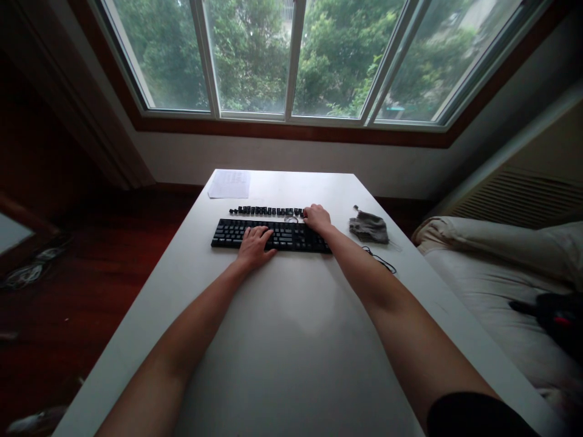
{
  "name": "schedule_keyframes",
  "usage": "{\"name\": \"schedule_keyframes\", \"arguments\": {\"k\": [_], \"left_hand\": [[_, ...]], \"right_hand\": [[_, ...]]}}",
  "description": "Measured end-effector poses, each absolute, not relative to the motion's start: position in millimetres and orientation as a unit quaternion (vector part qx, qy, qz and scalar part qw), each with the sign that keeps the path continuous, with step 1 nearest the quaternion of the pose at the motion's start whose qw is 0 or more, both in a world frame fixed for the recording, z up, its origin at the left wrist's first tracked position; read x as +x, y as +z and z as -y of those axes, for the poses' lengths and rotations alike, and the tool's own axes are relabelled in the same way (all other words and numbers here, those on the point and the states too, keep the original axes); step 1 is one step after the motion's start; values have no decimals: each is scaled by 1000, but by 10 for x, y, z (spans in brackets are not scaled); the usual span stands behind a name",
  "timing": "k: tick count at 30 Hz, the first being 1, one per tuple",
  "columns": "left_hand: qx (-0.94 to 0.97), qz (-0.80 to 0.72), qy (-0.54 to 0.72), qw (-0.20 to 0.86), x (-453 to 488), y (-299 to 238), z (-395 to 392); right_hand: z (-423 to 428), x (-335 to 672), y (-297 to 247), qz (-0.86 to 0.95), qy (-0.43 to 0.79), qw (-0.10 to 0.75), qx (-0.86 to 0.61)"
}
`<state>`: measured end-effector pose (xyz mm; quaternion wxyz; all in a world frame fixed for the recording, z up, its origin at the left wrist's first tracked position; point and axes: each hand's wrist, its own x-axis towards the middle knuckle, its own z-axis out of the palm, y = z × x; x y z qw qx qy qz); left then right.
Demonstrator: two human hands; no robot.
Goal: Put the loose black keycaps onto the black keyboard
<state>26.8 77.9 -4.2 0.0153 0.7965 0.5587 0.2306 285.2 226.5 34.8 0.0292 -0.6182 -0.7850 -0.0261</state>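
L hand (255,244) spread on kbd (291,234), prob. bracing it; R hand (317,217) curled by keycap row (263,211) twd bench (291,340) far edge, grip unclear.

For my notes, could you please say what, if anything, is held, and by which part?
Cannot tell for the right hand; the left hand rests, open, on the keyboard.

You have a long, black keyboard (288,241) lying flat on the white table (282,340), stretched from left to right. Just past its far side, you can see small black keys (247,210) sitting loose in a row, also running left to right.
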Motion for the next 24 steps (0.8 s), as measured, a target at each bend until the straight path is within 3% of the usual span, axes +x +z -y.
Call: {"name": "schedule_keyframes", "arguments": {"k": [13, 19, 24], "left_hand": [[798, -557, 232, 8, 271, -47, -775], [797, -558, 230, 13, 273, -44, -776], [797, -556, 237, 10, 265, -66, -784]], "right_hand": [[-2255, 2826, 344, 786, -41, 20, -617], [-2043, 2880, 331, 782, -83, 98, -610], [-1866, 3018, 300, 812, -21, 138, -567]]}}
